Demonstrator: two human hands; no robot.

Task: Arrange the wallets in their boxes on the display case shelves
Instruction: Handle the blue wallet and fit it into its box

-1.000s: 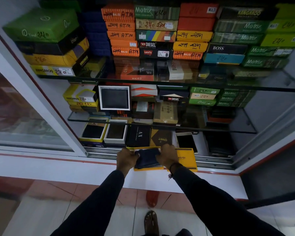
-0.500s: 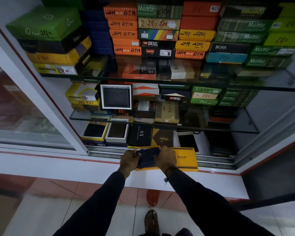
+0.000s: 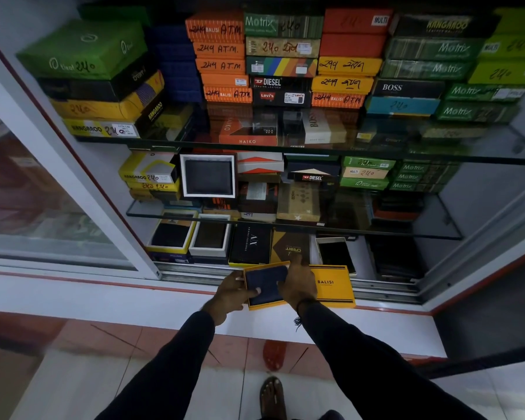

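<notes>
Both hands [image 3: 264,291] on boxed wallet [image 3: 266,284]

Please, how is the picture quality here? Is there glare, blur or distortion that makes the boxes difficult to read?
Head view: dim light overall; wide-angle bending curves the white frame and glass shelves; reflections in the top shelf glass muddle the boxes seen through it; the green box at upper left is slightly blurred; the hands and dark wallet stay fairly sharp.

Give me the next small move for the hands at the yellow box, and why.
Probably press the dark wallet flat into the yellow box tray, then take up the BALISI lid. Both the left hand and the right hand rest on the wallet, and the lid lies beside it.
</notes>
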